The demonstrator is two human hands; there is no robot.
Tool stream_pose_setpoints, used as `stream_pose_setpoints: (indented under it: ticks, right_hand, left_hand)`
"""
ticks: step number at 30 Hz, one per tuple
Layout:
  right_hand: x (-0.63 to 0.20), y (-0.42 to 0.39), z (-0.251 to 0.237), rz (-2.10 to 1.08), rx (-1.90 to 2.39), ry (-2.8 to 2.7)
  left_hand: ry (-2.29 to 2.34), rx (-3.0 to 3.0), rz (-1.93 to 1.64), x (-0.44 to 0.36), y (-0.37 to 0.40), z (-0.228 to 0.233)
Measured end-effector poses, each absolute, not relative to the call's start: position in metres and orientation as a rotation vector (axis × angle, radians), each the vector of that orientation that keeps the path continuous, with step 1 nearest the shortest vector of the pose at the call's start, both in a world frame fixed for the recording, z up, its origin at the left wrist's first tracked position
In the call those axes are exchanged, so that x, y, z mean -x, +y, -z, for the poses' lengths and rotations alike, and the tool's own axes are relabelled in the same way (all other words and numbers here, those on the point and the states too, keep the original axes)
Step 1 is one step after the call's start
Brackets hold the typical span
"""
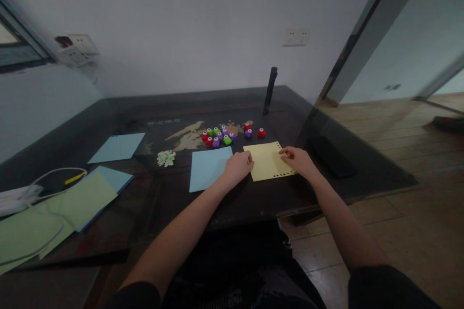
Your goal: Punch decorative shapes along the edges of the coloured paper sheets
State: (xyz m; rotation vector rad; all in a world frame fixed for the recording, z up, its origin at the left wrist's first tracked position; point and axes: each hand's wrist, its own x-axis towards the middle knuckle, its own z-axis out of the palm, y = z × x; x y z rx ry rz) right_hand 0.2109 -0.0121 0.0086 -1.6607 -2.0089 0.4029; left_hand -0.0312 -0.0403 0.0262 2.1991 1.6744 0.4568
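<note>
A yellow sheet of paper (266, 161) lies on the dark table in front of me, with small square notches along its right and bottom edges. My left hand (238, 165) is closed at its left edge, over the right side of a light blue sheet (206, 169); whatever its curled fingers hold is hidden. At the yellow sheet's right edge rests my right hand (295, 159), thumb and forefinger bent and apart, fingertips touching the paper. Beyond the sheets sits a cluster of small red, green and purple pieces with round white eyes (219, 136). A single red piece (261, 133) stands apart.
Paper bits (166, 158) are heaped left of the blue sheet. Further left are another blue sheet (118, 147), green sheets (87, 198), a yellow stick (75, 177) and a white cable (54, 170). A black upright object (270, 91) stands behind; a dark flat case (331, 157) lies right.
</note>
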Motion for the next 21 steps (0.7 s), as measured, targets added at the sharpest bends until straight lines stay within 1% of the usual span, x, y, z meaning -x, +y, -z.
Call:
stream_pose_setpoints:
  ticks: [12,18,21]
  right_hand:
    - [-0.2081,-0.0145,-0.0104,-0.37,1.725,-2.034]
    - [-0.2075,-0.0162,-0.0109,-0.228,1.713,-2.049]
    - [-0.2084,-0.0158,-0.0102,-0.216,1.687,-2.044]
  left_hand:
    - [1.702,-2.215,-0.392,0.0296,-0.0422,-0.0274]
    - [1.708,-2.214,-0.395,0.0293,-0.0411,-0.0239]
    - [1.704,-2.229,-0.403,0.0292,-0.0432,-0.0248]
